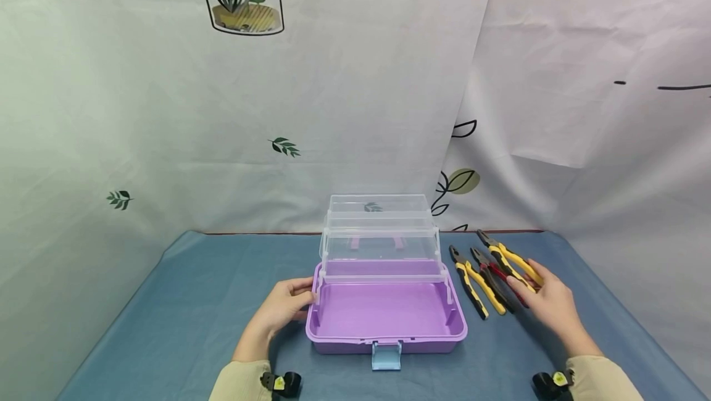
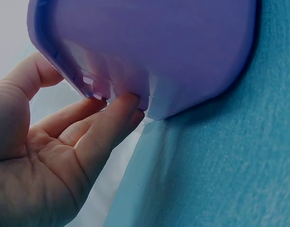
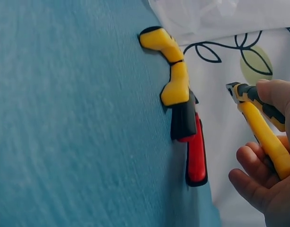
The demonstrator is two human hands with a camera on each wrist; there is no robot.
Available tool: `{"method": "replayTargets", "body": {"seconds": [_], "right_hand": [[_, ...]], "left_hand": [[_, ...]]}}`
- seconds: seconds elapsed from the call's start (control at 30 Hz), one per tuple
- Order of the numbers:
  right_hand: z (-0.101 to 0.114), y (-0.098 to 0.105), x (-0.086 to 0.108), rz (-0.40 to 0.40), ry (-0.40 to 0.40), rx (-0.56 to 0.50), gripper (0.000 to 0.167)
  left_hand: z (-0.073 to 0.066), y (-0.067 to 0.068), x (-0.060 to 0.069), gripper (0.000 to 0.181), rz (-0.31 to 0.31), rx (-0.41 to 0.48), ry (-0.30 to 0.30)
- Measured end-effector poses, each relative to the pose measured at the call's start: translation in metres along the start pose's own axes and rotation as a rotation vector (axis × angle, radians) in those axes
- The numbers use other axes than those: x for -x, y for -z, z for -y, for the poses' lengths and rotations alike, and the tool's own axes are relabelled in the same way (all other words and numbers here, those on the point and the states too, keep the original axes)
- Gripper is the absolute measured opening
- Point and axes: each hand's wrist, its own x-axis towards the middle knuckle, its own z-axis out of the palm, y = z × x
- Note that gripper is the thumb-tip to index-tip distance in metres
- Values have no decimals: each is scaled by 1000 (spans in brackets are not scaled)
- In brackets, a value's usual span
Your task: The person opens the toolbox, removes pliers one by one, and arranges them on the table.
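A purple toolbox (image 1: 389,308) with a raised clear lid (image 1: 383,247) stands mid-table, its inside bare. My left hand (image 1: 283,305) pinches its left wall; in the left wrist view the thumb is at the rim and the fingers (image 2: 111,116) touch the outer side. My right hand (image 1: 555,305) grips yellow-and-black pliers (image 1: 516,259) by the handles, jaws pointing away; the right wrist view shows these pliers (image 3: 265,135) raised off the cloth. Red-and-black pliers (image 3: 197,161) lie beside another yellow-and-black pair (image 1: 490,292), right of the toolbox.
A blue cloth (image 1: 211,302) covers the table. White printed curtain (image 1: 361,111) hangs behind and at both sides. The light-blue latch (image 1: 386,356) hangs down at the toolbox's front.
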Motion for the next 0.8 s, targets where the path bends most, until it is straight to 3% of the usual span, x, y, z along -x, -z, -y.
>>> {"method": "replayTargets", "body": {"seconds": [0.8], "right_hand": [[-23, 4, -16, 81, -26, 57, 86]], "left_hand": [[-1, -1, 0, 57, -5, -4, 4]]}}
